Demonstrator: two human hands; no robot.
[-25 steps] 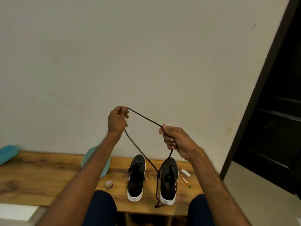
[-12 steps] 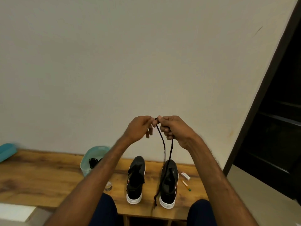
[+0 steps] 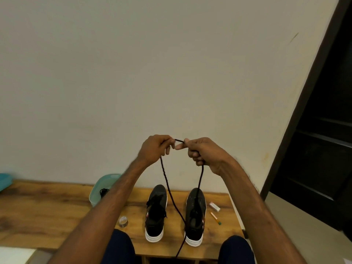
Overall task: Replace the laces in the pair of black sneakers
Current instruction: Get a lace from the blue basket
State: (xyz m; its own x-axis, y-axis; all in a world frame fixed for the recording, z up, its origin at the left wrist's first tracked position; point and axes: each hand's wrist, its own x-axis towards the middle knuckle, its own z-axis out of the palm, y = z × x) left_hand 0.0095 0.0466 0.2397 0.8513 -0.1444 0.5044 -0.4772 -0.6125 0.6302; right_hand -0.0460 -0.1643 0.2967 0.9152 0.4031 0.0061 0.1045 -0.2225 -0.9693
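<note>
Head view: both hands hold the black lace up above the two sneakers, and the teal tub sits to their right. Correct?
Not quite: the head view shows the teal tub to the left of the sneakers. The left hand and right hand do hold the black lace up above them.

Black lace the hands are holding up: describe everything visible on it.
The lace is a thin black cord, round and braided-looking, held above the table. The left hand and right hand each pinch it, a short span bridging them. One strand slants down past the heel of the right sneaker and over the table edge; the other drops onto that sneaker's top. Whether it is threaded cannot be told.
</note>
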